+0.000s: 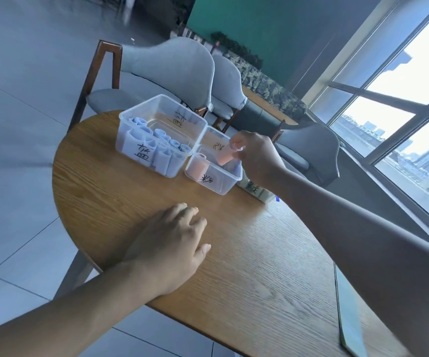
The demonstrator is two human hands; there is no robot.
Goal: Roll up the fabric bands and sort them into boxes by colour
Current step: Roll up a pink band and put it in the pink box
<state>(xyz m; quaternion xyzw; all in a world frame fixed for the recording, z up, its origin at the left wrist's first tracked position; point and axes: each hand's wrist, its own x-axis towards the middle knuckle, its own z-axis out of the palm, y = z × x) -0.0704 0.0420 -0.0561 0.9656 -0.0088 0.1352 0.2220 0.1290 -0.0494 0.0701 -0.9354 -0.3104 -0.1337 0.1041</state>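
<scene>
1. Head view: right hand (256, 157) reaches over the pink box (214, 173); its grip pinches a pink roll (225, 155), fingers curled round the upper end.
2. Pink roll: pale salmon, tight cylinder, tilted, lower end inside the box's rim.
3. Pink box: clear plastic, handwritten black label on its near wall; a second pink roll (201, 164) stands upright at its left side.
4. Blue box (161, 135): larger, clear, touching the pink box on its left; packed with pale blue rolls (156, 148), mostly along its near side.
5. Green box (256, 190): partly hidden behind the right forearm; contents cannot be told.
6. Left hand (169, 243): palm down on the desk (246, 253), fingers spread loosely, holding nothing.
7. Green band (348, 313): unrolled, flat on the desk near the right edge.
</scene>
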